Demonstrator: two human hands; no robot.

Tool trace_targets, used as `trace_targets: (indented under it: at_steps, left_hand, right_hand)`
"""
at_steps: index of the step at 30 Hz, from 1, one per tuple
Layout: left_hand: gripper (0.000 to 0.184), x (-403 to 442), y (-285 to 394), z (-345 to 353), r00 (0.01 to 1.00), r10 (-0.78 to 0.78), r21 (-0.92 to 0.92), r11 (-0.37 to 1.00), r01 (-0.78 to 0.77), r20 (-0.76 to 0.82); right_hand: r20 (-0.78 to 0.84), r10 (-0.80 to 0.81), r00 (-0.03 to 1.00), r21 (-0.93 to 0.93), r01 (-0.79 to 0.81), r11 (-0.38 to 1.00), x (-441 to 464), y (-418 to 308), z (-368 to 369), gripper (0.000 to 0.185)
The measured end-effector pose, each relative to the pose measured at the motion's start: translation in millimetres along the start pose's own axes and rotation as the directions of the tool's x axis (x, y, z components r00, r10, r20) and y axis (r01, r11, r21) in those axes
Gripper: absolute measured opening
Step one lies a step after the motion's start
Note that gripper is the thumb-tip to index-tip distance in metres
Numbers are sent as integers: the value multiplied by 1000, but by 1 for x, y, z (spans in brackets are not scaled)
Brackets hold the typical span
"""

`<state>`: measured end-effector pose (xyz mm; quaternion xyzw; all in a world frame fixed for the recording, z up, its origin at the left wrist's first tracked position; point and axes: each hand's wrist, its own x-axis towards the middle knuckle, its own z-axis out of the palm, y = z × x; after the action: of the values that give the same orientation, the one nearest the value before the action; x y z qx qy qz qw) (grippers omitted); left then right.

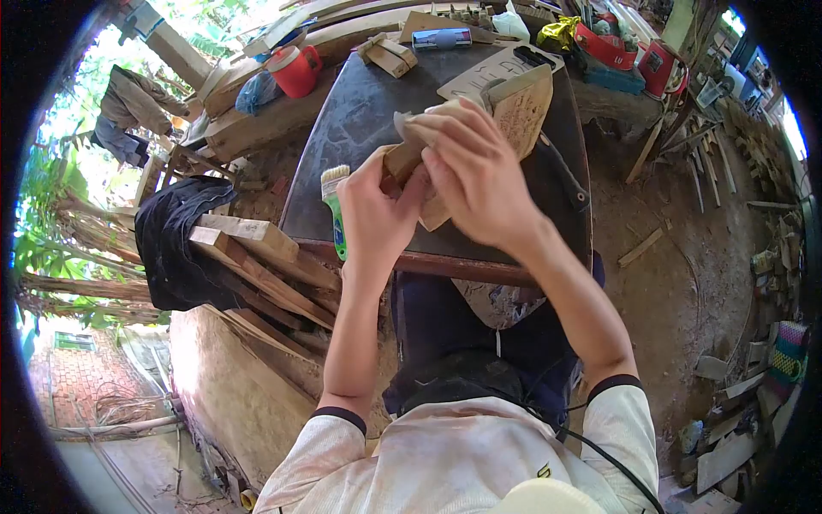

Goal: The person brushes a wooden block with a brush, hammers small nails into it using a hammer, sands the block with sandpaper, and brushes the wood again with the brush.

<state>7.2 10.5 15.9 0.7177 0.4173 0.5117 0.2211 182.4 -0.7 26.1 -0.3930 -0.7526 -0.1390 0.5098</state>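
Head view: both hands close together above a dark table (330, 120), wrists well apart.
Left hand (381, 193): fingers curled round a small brown wood piece (401, 160), clamped on it.
Right hand (471, 167): fingers bent and bunched just beside the piece; pale scrap (402, 127) shows at the fingertips, cannot tell whether gripped or only touched.
Wood piece: off the tabletop, between the hands, partly hidden by fingers.
Brush (336, 218): green handle, lies just beside left wrist, bristles toward far side.
Board (524, 107): tan, on table, partly under right hand.
Sign (471, 80): hand-lettered, beyond the board.
Dark bar (563, 171): near table's right edge.
Far side: blue box (441, 38), wood blocks (390, 56).
Left of table: red jug (294, 73).
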Motion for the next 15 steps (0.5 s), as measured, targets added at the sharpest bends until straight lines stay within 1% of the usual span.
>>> trace_targets:
  at_steps: [2,3,4,5,6,7,8,10,11,12,14,15]
  left_hand:
    - [27,0,0,2,999,34,-32,999,-35,-23]
    - [26,1,0,0,999,30,-14,999,-30,-13]
    - [26,2,1,-2,1000,25,2,1000,-25,-4]
    - [26,4,1,-3,1000,25,16,1000,-25,7]
    - [26,4,1,-2,1000,17,-13,1000,-17,3]
    - [27,0,1,0,1000,4,-39,999,-4,0]
    - [27,-3,1,1,1000,-13,-64,998,13,-1]
    - [28,-2,3,3,999,37,-35,999,-37,2]
    - [28,-3,5,1,998,59,-19,998,-59,2]
    - [28,-4,6,0,999,43,-10,999,-43,10]
    - [28,-2,8,-2,999,17,3,1000,-17,34]
    - [28,-1,7,0,999,27,-15,1000,-27,22]
  right_hand:
    - [74,32,997,-226,-14,974,-10,46,-1,24]
    - [155,54,986,-414,16,910,-13,78,-3,25]
    - [-125,166,978,-172,-186,967,0,76,-3,25]
    - [11,67,998,-300,-60,952,-1,62,-1,24]
    - [156,-18,988,-405,80,911,-6,38,2,24]
    - [68,56,996,-76,-51,996,-1,1,1,22]
    - [19,2,1000,138,-4,990,8,-23,-2,20]
    - [102,-42,994,-94,52,994,-7,25,-4,19]
    - [131,83,988,-219,-53,974,-2,46,-11,20]
    - [76,77,994,-368,-44,929,-3,85,-12,20]
    - [-37,183,982,-259,-187,948,2,68,-9,19]
    - [13,117,993,-216,-111,970,2,44,-7,18]
